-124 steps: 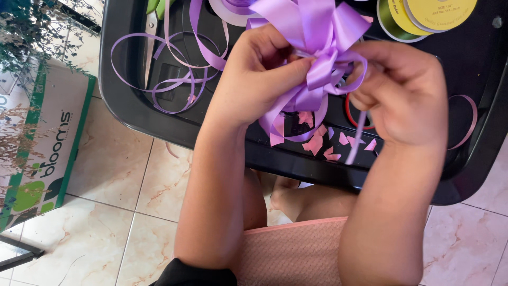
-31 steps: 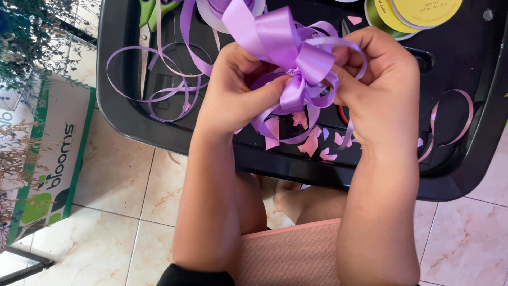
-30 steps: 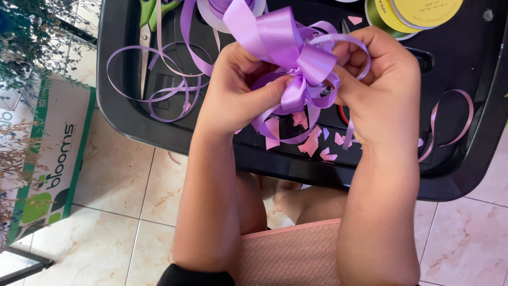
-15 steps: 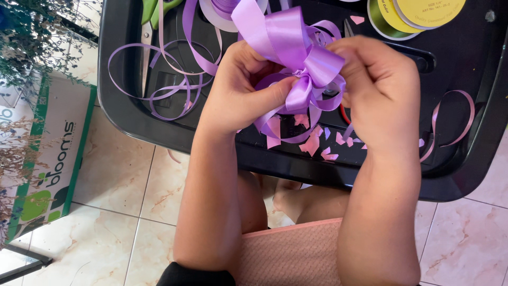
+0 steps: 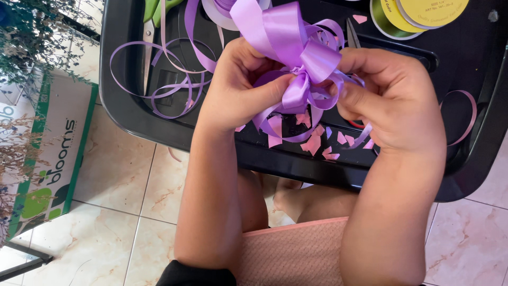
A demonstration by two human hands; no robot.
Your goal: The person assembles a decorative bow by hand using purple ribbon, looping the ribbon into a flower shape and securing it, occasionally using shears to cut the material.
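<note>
The purple ribbon bow (image 5: pixel 296 53) sits between your hands, just above the black desk (image 5: pixel 132 116), its loops fanned upward. Since a moment ago your hands have closed in on its centre, so the knot looks to be getting tightened. Your left hand (image 5: pixel 238 87) pinches the bow's middle, thumb pressed on the knot. Your right hand (image 5: pixel 391 100) is curled, fingers gripping a thin ribbon tail. Pink ribbon scraps (image 5: pixel 317 143) lie below; loose purple ribbon curls (image 5: pixel 159 74) left; yellow ribbon spools (image 5: pixel 418 13) beyond.

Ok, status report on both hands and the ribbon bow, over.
Left hand, right hand: both pinching looped purple satin ribbon bow. Bow above black plastic tray. Pink ribbon scraps beneath.
</note>
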